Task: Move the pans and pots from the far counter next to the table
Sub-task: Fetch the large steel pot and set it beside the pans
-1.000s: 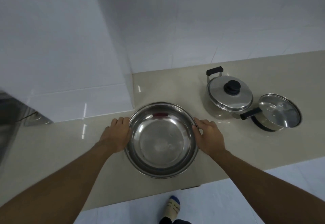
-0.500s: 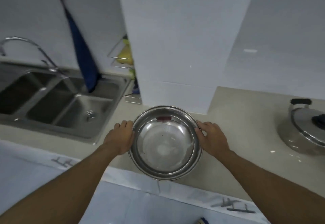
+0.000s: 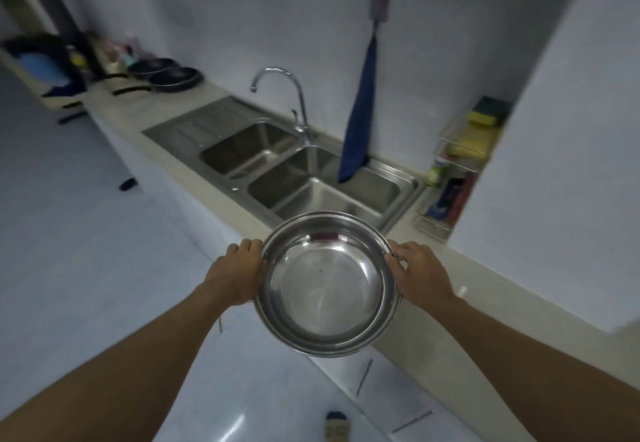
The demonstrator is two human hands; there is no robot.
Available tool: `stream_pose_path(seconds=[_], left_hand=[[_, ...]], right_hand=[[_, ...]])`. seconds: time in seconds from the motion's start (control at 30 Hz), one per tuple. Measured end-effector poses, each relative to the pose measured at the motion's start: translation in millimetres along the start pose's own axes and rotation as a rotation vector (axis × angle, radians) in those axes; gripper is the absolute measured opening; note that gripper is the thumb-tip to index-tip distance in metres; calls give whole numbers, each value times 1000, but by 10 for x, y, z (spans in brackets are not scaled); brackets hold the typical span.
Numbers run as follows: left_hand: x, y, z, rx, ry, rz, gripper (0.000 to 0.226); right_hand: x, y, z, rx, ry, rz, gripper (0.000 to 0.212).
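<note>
Carrying: left hand and right hand clasping steel basin mid-frame | two dark pans upper left, possibly delivered

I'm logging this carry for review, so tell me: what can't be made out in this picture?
Head view only:
- Underside of the steel basin: hidden by its own body.
- Fingertips of the left hand and right hand: behind the rim.
- Clutter at the far end beyond the two dark pans: blurred, small.
- Items in the wire rack: partly cut off by the wall corner.
</note>
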State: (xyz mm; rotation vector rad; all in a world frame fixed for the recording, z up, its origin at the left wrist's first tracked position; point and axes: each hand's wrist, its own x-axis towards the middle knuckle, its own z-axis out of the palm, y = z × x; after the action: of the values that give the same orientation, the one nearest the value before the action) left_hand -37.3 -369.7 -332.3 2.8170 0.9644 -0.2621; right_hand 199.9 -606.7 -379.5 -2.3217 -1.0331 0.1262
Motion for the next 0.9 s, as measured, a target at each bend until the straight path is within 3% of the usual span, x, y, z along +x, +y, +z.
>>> stream_pose_path(seconds=[0.2, 0.5, 0.6, 0.9], left_hand=[[262, -865, -134, -35, 33, -179, 52], [736, -1971, -384, -87, 59, -378, 48], [784, -2356, -357, -95, 29, -441, 58], [1130, -3865, -505, -80, 27, -479, 67]], right_hand=[[986, -708, 591, -11, -82, -172, 23], [2255, -1648, 1398, 38, -228, -281, 24], [2527, -1999, 1668, 23, -282, -337, 29], [3224, -3173, 2659, 61, -297, -408, 22]])
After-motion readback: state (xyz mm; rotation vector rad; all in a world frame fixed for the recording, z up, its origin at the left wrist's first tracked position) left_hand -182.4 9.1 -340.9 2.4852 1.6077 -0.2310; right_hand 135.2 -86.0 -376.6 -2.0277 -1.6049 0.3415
